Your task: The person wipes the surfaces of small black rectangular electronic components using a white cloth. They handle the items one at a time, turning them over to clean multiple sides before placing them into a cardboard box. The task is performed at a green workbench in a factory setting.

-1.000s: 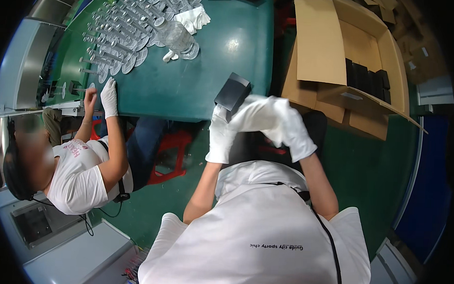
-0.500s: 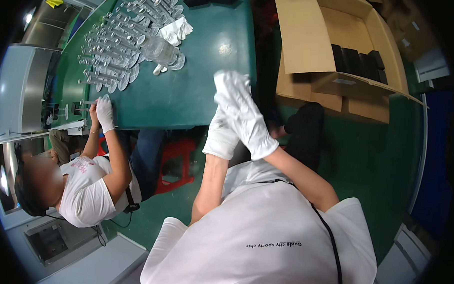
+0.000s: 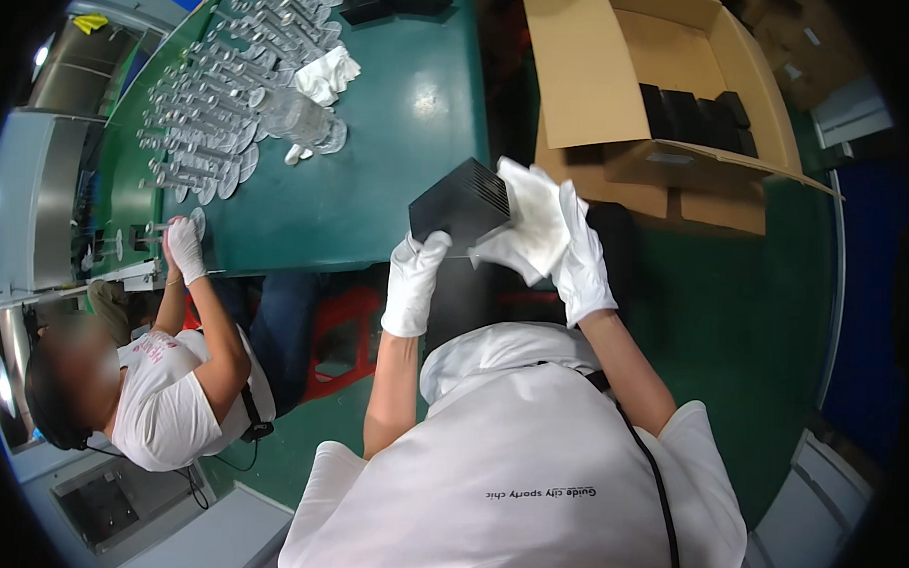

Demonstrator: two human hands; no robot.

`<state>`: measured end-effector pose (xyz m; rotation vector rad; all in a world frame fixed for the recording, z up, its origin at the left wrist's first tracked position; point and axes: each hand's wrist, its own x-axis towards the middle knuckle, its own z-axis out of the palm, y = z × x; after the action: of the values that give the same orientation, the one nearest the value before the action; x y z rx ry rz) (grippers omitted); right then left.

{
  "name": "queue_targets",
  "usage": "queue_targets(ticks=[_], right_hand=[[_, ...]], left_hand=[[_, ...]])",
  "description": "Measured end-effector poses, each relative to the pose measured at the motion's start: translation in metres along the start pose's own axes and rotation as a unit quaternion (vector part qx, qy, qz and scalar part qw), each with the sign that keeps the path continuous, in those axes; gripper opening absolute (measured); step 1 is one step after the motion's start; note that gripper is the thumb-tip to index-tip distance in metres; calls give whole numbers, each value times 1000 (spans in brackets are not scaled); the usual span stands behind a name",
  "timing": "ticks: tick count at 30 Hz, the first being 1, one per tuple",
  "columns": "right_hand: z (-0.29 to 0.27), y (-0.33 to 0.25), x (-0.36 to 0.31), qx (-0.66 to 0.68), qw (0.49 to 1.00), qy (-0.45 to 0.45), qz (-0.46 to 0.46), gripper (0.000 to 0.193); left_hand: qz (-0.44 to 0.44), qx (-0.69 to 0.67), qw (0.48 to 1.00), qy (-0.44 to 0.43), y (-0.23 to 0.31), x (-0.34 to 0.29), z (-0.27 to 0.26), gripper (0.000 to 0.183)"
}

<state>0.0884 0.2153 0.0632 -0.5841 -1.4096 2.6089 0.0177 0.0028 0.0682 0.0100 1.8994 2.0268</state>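
A black box-shaped piece [image 3: 457, 206], with a row of narrow slots on one side, is tilted in front of me beside the table's near edge. My gloved left hand [image 3: 414, 283] grips its lower left corner, the thumb lying on the near face. On the other side, my gloved right hand [image 3: 583, 263] has a crumpled white cloth [image 3: 537, 219] between thumb and fingers. That cloth hangs against the slotted side of the piece. The right fingers point up and away from me.
The green table [image 3: 388, 172] bears many clear round-based stemmed pieces [image 3: 215, 115], a clear glass vessel [image 3: 298, 118], a white cloth [image 3: 329, 74] and black pieces [image 3: 394, 3]. At right, an open carton [image 3: 644, 155] contains black blocks [image 3: 695, 120]. A co-worker [image 3: 186, 375] sits at left.
My hands, previously pressed together, have come apart. The black piece and the cloth now show between them. The whole view has shifted slightly, and the co-worker's hands remain at the table edge.
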Motion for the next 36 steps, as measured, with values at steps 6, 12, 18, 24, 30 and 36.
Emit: queue_targets(ticks=[6,12,18,24,30,36], right_hand=[[12,-10,27,-52,997,-56,-14,46],[48,-4,25,-504,799,9,-327,43],[79,41,2,-569,744,-58,-344,56],[105,22,-38,-377,812,-307,-323,36],[49,21,-47,-363,834,-367,-194,34],[22,4,-8,-550,767,-98,-316,30]], left_hand=[[273,240,928,-83,-13,-6,27,29],[294,326,896,-65,-9,-7,20,39],[307,393,866,-31,-32,-2,14,17],[272,422,863,54,-58,-19,1,21],[97,115,987,61,-33,-15,20,25],[-54,-183,980,53,-19,0,12,23]])
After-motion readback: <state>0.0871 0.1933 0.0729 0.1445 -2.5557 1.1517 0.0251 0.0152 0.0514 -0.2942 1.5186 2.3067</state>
